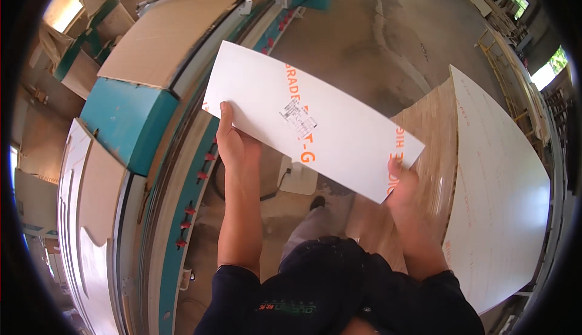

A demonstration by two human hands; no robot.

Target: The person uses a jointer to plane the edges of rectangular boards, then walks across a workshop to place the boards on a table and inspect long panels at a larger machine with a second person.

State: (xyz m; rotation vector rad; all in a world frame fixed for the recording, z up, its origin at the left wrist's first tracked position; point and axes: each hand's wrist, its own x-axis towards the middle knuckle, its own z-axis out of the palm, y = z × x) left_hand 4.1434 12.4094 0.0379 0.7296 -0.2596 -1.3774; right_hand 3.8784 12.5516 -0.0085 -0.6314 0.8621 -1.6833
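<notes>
Since the white, rectangular, composite-looking board (321,126) seems stiff and slippery, its edges suit gripping. The bare left hand (233,142) and bare right hand (402,186) pinch opposite ends.

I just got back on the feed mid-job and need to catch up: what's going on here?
A person is holding a white panel with orange lettering and a small printed label facing up. The left hand grips it near one end, the right hand near the other, tilted down to the right. A long teal-trimmed machine stands to the left; a large white sheet and wood-grain surface are to the right.
</notes>
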